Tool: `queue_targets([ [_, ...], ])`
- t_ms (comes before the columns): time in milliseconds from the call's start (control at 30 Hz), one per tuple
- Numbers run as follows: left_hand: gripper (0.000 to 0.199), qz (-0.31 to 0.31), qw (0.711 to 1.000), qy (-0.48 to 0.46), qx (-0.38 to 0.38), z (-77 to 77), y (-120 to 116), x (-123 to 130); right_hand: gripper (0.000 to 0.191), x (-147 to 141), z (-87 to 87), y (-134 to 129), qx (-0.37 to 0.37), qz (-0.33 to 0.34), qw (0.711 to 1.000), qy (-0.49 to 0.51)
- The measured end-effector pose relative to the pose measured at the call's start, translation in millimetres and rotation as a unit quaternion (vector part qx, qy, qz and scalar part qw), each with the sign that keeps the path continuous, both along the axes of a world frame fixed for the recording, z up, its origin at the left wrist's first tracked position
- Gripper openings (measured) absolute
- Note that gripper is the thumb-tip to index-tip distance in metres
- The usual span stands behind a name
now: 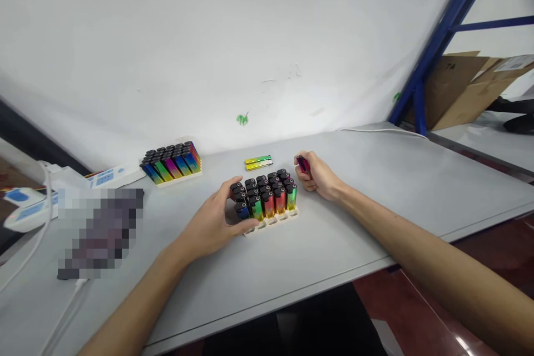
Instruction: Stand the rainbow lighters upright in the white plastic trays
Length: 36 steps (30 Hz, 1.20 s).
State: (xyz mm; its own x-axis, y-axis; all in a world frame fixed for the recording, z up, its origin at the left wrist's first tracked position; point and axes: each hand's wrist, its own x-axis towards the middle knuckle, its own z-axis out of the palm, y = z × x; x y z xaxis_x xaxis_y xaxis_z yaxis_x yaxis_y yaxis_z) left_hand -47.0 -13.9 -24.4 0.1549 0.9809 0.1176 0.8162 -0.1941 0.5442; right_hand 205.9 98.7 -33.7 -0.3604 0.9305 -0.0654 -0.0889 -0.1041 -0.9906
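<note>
My right hand (316, 174) is closed around a dark pink lighter (302, 164), just beyond the right back corner of a white tray (273, 221). Rows of shiny multicoloured lighters (268, 204) with black tops stand upright in this tray; its front row of slots holds none. From the left, my left hand (211, 225) grips the tray, thumb along the front edge and fingers at the back left side. Two yellow-green lighters (258, 163) lie flat on the table behind the tray.
A second white tray (181, 178) full of lighters stands at the back left. Farther left are power strips (110, 176), white cables and a blurred-out dark object (102, 233). The wall (250, 67) bounds the grey table (359, 256); a blue metal frame (434, 39) and cardboard boxes (459, 89) stand right.
</note>
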Motion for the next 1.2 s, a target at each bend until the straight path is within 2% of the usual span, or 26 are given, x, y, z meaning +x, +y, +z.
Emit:
queue_targets([
  [133, 0.099, -0.027, 1.000, -0.010, -0.011, -3.8, 1, -3, 0.039, 0, -4.3, 2, 0.023, 0.002, 0.999, 0.025],
  [233, 0.100, -0.047, 0.999, 0.003, -0.003, -5.6, 2, -5, 0.046, 1, -5.7, 5, 0.039, -0.010, 0.999, 0.033],
  [367, 0.083, -0.047, 0.998, 0.026, -0.011, -5.9, 2, -7, 0.043, 4, -3.2, 4, 0.079, -0.020, 0.997, -0.003],
  [533, 0.076, -0.050, 0.998, 0.039, -0.021, -4.3, 1, -8, 0.034, 11, 6.1, -1, 0.194, -0.013, 0.974, -0.114],
  [600, 0.073, -0.057, 0.998, 0.033, -0.016, -3.9, 0, -8, 0.035, 16, 13.9, -2, 0.237, -0.048, 0.960, -0.139],
  [700, 0.069, -0.060, 0.998, 0.022, -0.001, -5.0, 0, -7, 0.030, 24, 33.5, -10, 0.292, -0.147, 0.936, -0.127],
  [800, 0.068, -0.059, 0.998, 0.016, 0.007, -6.9, 0, -6, 0.023, 25, 58.4, -36, 0.372, -0.223, 0.898, -0.077],
  [900, 0.070, -0.058, 0.998, 0.015, 0.005, -6.1, 0, -5, 0.022, 10, 73.9, -73, 0.428, -0.163, 0.884, -0.098],
  [967, 0.071, -0.064, 0.998, 0.010, 0.005, -3.6, 0, -4, 0.019, -7, 73.1, -95, 0.459, -0.087, 0.869, -0.163],
  [1067, 0.070, -0.078, 0.997, 0.001, -0.005, 0.8, -2, -3, 0.014, -31, 57.8, -113, 0.498, -0.009, 0.826, -0.264],
  [1200, 0.064, -0.095, 0.995, -0.006, -0.011, 3.0, -4, -3, 0.014, -49, 38.6, -115, 0.514, 0.051, 0.779, -0.355],
])
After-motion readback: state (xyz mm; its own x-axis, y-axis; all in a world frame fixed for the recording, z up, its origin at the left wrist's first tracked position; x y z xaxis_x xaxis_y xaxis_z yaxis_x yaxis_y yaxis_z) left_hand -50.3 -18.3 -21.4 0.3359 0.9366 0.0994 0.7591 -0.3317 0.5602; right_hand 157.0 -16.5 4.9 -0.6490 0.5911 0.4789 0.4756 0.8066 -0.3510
